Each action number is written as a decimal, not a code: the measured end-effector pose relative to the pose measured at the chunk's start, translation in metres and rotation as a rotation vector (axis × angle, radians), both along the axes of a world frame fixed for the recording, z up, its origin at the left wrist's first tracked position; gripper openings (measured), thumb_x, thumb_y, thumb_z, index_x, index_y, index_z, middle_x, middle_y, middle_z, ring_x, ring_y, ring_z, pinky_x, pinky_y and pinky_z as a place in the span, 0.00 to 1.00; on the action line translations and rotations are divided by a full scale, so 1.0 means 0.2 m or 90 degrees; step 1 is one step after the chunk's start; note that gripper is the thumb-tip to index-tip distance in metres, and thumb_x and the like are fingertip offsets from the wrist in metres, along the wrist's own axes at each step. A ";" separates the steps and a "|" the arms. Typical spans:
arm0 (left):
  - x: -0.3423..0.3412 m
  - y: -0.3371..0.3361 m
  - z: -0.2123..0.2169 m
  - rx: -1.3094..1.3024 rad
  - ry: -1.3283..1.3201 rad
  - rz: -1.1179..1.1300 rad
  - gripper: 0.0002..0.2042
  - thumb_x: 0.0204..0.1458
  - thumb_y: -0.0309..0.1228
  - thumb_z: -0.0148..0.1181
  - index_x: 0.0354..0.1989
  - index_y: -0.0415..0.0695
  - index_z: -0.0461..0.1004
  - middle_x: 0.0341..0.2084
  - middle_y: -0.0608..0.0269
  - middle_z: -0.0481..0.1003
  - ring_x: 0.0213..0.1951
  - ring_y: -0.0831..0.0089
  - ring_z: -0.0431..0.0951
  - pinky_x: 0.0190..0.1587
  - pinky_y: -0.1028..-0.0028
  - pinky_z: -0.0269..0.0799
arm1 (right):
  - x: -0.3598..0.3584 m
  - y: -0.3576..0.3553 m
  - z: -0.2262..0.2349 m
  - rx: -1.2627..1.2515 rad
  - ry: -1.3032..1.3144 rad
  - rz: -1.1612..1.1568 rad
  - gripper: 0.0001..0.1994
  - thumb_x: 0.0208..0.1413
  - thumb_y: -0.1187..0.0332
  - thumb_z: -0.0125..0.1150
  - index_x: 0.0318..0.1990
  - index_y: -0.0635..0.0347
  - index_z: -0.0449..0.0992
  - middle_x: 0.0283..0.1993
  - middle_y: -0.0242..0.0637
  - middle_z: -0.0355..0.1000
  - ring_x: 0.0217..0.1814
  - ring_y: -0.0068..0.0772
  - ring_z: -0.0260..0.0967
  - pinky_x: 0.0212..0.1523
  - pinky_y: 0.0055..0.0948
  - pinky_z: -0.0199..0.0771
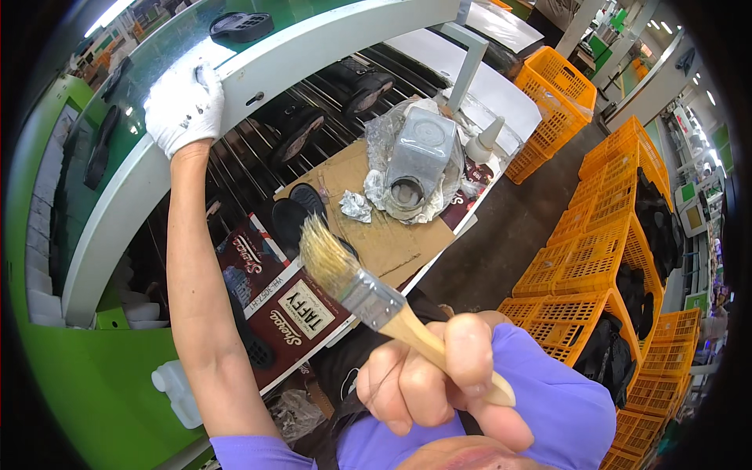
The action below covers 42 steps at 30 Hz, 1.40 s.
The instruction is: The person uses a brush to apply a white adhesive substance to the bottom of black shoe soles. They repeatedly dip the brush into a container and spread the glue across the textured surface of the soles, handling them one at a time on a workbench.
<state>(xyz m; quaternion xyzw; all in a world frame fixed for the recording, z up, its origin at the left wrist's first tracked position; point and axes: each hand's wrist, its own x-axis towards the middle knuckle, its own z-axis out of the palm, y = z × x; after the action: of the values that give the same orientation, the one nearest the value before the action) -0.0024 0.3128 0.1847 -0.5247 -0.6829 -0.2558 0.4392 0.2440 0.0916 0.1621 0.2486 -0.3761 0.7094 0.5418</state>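
At the lower centre of the frame, a wooden-handled brush (pixel 382 304) is held in the closed grip of the right hand (pixel 439 376), its bristles pointed to the upper left. In the upper left, a pale rail (pixel 329 39) is touched by the gloved left hand (pixel 186 108); its fingertips are hidden, so whether anything is held in that grip cannot be told. In the upper centre, a clear container (pixel 424 145) is surrounded by crumpled wrapping (pixel 381 141), its contents hard to make out. Nearby, a white nozzle bottle (pixel 486 142) is seen. At the right, black goods (pixel 603 352) are held in stacked orange crates (pixel 587 243), their lower layers hidden. In the lower left, a translucent jug (pixel 176 392) is partly covered by the forearm (pixel 202 290).
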 end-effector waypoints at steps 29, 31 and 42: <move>0.00 -0.01 0.01 -0.003 -0.013 -0.012 0.13 0.49 0.42 0.49 0.34 0.51 0.78 0.31 0.60 0.77 0.34 0.61 0.77 0.39 0.66 0.72 | -0.04 0.14 -0.31 -0.142 -0.467 -0.202 0.07 0.60 0.74 0.47 0.45 0.56 0.62 0.44 0.38 0.67 0.41 0.21 0.67 0.39 0.20 0.70; 0.00 -0.01 0.01 -0.004 -0.007 -0.002 0.13 0.49 0.42 0.49 0.34 0.51 0.78 0.31 0.60 0.77 0.34 0.61 0.77 0.38 0.66 0.72 | -0.04 0.14 -0.32 -0.129 -0.474 -0.179 0.08 0.59 0.75 0.48 0.45 0.56 0.62 0.45 0.38 0.66 0.42 0.21 0.67 0.40 0.21 0.71; -0.01 -0.01 0.01 -0.073 -0.024 0.012 0.18 0.53 0.49 0.43 0.38 0.55 0.76 0.33 0.58 0.75 0.36 0.60 0.76 0.39 0.63 0.71 | -0.05 0.14 -0.34 -0.135 -0.452 -0.079 0.07 0.59 0.75 0.50 0.43 0.59 0.64 0.37 0.38 0.69 0.39 0.26 0.67 0.38 0.23 0.69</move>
<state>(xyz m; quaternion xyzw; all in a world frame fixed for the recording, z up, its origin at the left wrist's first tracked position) -0.0044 0.3105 0.1873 -0.5380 -0.7093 -0.2219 0.3978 0.2336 0.1190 0.0943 -0.0935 -0.4792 0.7522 0.4426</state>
